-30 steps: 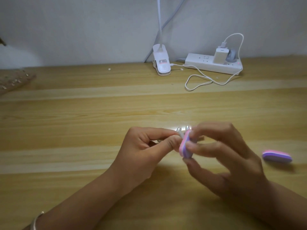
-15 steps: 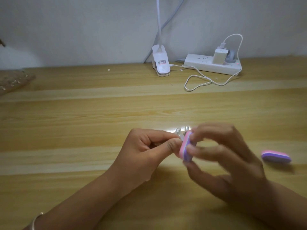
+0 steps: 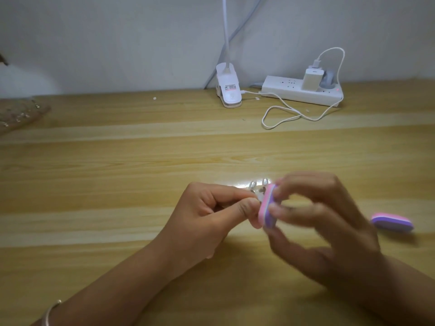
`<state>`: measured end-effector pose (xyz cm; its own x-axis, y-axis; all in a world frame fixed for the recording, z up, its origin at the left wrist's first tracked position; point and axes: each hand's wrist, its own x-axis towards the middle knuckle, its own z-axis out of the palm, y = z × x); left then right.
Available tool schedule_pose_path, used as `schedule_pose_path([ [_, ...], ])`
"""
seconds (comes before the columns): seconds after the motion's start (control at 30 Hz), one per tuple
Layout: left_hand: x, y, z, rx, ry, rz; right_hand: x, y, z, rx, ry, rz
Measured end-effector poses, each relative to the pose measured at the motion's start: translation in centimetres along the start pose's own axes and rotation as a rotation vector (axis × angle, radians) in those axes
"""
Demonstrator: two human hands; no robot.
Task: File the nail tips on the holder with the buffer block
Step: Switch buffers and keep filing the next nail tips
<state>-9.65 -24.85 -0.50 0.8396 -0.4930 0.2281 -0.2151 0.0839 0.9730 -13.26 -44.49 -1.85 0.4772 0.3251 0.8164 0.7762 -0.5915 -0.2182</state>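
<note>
The left hand [image 3: 211,215] is closed in a pinch. Its thumb and curled forefinger grip the small clear holder of pale nail tips [image 3: 256,189]. Only the upper ends of a few tips show above the fingers. The rest of the holder is hidden inside the grip, so its form cannot be made out. The tips point up and away, toward the far edge of the light wooden table [image 3: 141,161].

Just right of the tips, and touching them, is the oblong foam buffer block [image 3: 267,209]. It has a pink layer on the left, a purple layer on the right and a thin white line between them. Its long axis stands nearly upright, with the top leaning slightly right. The pink side faces the tips.

The right hand [image 3: 324,222] holds the block with curled fingertips on the purple side. This hand is motion-blurred, so exact finger placement is unclear. The work takes place over the middle of the surface, toward the near edge.

A second pink-and-purple oblong block [image 3: 392,222] lies flat near the right edge, with its long axis roughly left to right.
</note>
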Motion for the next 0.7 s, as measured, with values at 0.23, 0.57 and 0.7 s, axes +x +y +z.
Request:
schedule_pose_path([
  [0.23, -0.09, -0.15, -0.34, 0.004, -0.054, -0.038, 0.15, 0.31, -0.35, 0.038, 0.017, 0.071],
  [0.57, 0.06, 0.06, -0.32, -0.085, -0.195, -0.14, -0.04, 0.14, -0.21, -0.021, -0.051, -0.065],
  [0.7, 0.09, 0.08, -0.44, -0.101, -0.213, -0.196, 0.03, 0.44, -0.3, -0.063, -0.003, 0.006],
])
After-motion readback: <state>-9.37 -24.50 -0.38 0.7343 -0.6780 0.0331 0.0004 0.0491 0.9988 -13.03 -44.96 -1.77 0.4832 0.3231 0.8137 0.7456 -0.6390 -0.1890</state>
